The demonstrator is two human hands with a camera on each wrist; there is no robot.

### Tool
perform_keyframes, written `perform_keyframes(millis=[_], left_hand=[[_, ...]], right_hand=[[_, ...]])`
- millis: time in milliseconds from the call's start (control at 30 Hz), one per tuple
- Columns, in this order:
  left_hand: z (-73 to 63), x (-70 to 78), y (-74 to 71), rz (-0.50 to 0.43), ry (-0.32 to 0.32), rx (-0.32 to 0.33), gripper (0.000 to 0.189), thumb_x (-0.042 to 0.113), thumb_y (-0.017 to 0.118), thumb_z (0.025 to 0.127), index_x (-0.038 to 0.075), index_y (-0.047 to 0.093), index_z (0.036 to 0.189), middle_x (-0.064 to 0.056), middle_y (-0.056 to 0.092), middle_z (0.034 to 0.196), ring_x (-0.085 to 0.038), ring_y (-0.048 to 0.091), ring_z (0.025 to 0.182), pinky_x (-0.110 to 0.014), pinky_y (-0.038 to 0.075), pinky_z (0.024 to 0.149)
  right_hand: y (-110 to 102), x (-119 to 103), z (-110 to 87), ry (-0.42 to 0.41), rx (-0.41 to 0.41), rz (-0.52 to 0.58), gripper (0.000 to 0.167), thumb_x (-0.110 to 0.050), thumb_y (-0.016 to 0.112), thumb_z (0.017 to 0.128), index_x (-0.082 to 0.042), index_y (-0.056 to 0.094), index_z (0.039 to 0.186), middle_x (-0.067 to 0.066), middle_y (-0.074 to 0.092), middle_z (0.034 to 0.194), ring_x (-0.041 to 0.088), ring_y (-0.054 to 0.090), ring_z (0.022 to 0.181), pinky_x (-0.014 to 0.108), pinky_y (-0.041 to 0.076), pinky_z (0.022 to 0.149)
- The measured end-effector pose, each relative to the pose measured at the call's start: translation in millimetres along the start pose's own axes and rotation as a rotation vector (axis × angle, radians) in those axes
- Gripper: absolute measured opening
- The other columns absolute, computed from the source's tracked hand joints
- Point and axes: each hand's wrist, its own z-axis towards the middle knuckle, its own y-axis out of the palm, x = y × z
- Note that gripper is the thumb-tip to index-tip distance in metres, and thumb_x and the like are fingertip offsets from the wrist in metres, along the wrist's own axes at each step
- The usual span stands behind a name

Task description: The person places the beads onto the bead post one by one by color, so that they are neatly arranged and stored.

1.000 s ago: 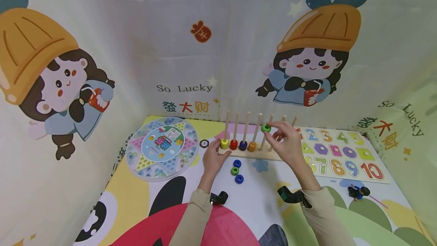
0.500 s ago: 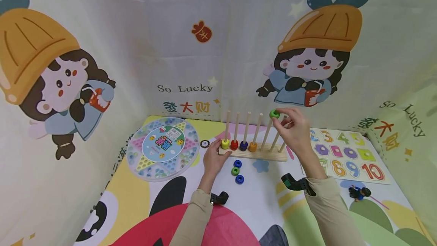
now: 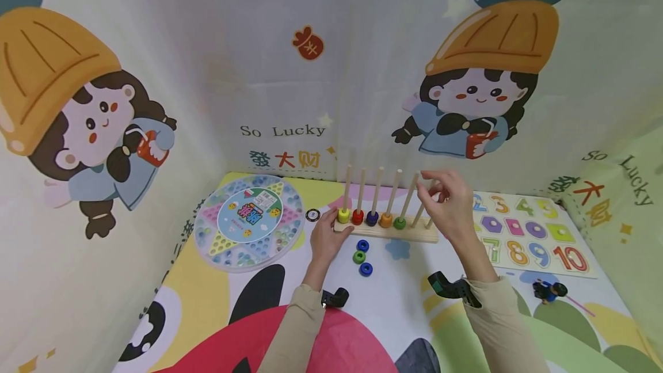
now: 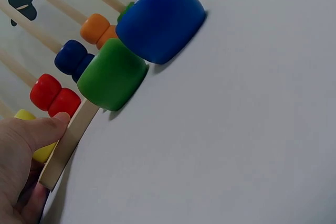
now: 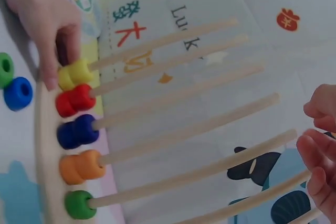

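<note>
My left hand (image 3: 326, 239) grips the left end of a wooden bead rack (image 3: 422, 236), thumb on its front edge. Upright pegs carry pairs of yellow beads (image 5: 74, 74), red beads (image 5: 76, 99), dark blue beads (image 5: 77, 131) and orange beads (image 5: 82, 166). A single green bead (image 3: 400, 223) sits at the foot of the fifth peg. Beside that peg's tip is my right hand (image 3: 448, 203), fingers loosely bent and holding nothing. In front of the rack lie a loose green bead (image 3: 359, 257) and two blue beads, one nearer (image 3: 366, 269) and one farther (image 3: 363, 245).
To the left lies a round marble game board (image 3: 207, 246). A number puzzle board (image 3: 559, 272) is at the right, with a small toy figure (image 3: 549, 290) in front of it. Behind the table hangs a printed curtain (image 3: 373, 73).
The green bead left my right hand at the top of the fifth peg and now rests at its base. My right hand moved up and right, then stayed by the tip. My left hand kept its hold.
</note>
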Motion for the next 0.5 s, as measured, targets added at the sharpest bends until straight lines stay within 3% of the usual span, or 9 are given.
perform_keyframes(millis=[133,233,500], left_hand=[[1.2,1.0,0.0,0.006,0.000,0.000,0.064,0.030,0.083,0.080,0.000,0.061,0.132,-0.012,0.059,0.136,-0.029,0.063,0.111,-0.042,0.054,0.089],[1.7,1.3,-0.1,0.011,-0.008,-0.001,0.064,0.030,0.083,0.080,0.001,0.061,0.132,-0.012,0.059,0.136,-0.028,0.063,0.111,-0.041,0.054,0.088],[-0.3,1.0,1.4,0.018,-0.015,0.000,0.064,0.030,0.083,0.080,0.001,0.061,0.132,-0.011,0.059,0.136,-0.028,0.062,0.112,-0.042,0.054,0.088]], right_hand=[[5,1,-17.9,-0.031,-0.033,0.040,0.020,0.004,0.076,0.080,0.002,0.073,0.100,0.013,0.067,0.087,0.015,0.056,0.062,0.010,0.041,0.055],[15,5,-33.5,-0.032,-0.103,0.064,0.019,0.004,0.077,0.079,0.000,0.073,0.098,0.011,0.066,0.084,0.013,0.056,0.060,0.014,0.044,0.053],[53,17,-74.7,0.079,-0.344,0.090,0.018,-0.002,0.077,0.082,0.000,0.073,0.099,0.010,0.070,0.091,0.014,0.061,0.066,0.033,0.055,0.055]])
